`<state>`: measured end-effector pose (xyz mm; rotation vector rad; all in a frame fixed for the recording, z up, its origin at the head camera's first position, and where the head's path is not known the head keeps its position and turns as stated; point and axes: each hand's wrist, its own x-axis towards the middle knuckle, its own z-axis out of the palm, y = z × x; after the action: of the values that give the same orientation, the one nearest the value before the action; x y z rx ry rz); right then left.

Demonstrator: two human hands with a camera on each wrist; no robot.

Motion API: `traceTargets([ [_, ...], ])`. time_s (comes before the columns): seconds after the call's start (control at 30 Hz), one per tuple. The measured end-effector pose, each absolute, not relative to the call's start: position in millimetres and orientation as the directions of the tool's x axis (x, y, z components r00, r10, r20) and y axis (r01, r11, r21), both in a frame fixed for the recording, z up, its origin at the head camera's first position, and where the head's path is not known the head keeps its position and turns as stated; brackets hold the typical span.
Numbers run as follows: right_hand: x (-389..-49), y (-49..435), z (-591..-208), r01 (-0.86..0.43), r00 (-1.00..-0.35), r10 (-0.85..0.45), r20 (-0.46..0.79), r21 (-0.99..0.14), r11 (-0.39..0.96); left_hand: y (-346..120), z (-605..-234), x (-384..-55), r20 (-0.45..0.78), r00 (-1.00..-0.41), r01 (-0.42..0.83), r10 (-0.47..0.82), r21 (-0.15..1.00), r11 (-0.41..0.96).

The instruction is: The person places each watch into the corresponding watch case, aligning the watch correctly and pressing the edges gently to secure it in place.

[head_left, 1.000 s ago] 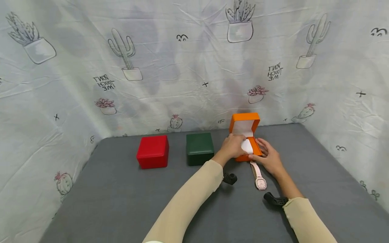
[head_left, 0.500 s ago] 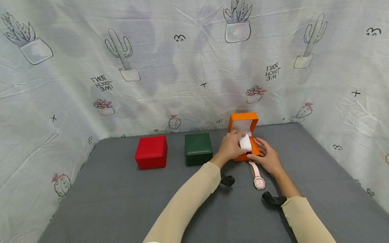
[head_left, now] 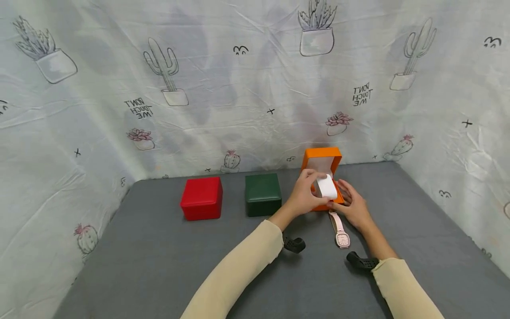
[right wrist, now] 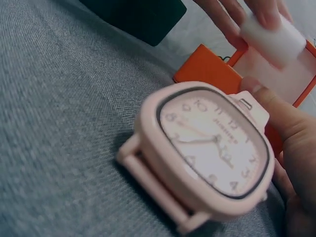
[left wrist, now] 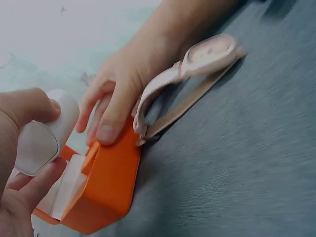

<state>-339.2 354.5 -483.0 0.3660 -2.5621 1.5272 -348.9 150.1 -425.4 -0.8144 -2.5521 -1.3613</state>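
A white watch cushion [head_left: 328, 188] is pinched between the thumb and fingers of my left hand [head_left: 303, 196], over the orange box [left wrist: 111, 185]. That box stands with its lid up, its white lining showing. My right hand [head_left: 356, 210] holds the box at its right side, thumb on the front wall [right wrist: 212, 66]. Just in front of the box lies a pink watch [head_left: 342, 239], its strap looped and its square face up, large in the right wrist view. In the left wrist view the cushion [left wrist: 37, 145] is a rounded white block, partly covered by my fingers.
Left of the orange box stand a closed dark green box [head_left: 263, 193] and, farther left, a closed red box [head_left: 201, 197]. All rest on a grey cloth-covered table [head_left: 159, 266]. A patterned curtain [head_left: 223, 88] hangs behind. Black wrist mounts [head_left: 294, 244] hang near both wrists.
My left hand has lifted the white cushion up from inside the orange box and tilted it. The right hand stays on the box; the pink watch has not moved.
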Motion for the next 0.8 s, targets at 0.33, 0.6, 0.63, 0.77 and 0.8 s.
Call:
traceTargets([
  [0.33,-323,349,-471,-0.256,-0.966,-0.117,0.228,-0.826,0.503,117,-431,-315,0.317,-0.866,0.457,0.387,0.814,0.357],
  [0.6,-296,354,-463,-0.314,-0.944,-0.105,0.312,-0.758,0.572,101,-434,-300,0.247,-0.878,0.398,0.411,0.852,0.339],
  [0.63,-293,356,-463,-0.327,-0.939,-0.114,0.323,-0.743,0.584,100,-435,-299,0.241,-0.881,0.390,0.408,0.858,0.335],
  [0.77,-279,364,-462,-0.372,-0.924,-0.179,0.339,-0.682,0.630,95,-436,-294,0.232,-0.890,0.367,0.392,0.875,0.316],
  [0.8,-276,366,-462,-0.380,-0.922,-0.198,0.334,-0.670,0.637,94,-437,-293,0.233,-0.891,0.365,0.389,0.877,0.312],
])
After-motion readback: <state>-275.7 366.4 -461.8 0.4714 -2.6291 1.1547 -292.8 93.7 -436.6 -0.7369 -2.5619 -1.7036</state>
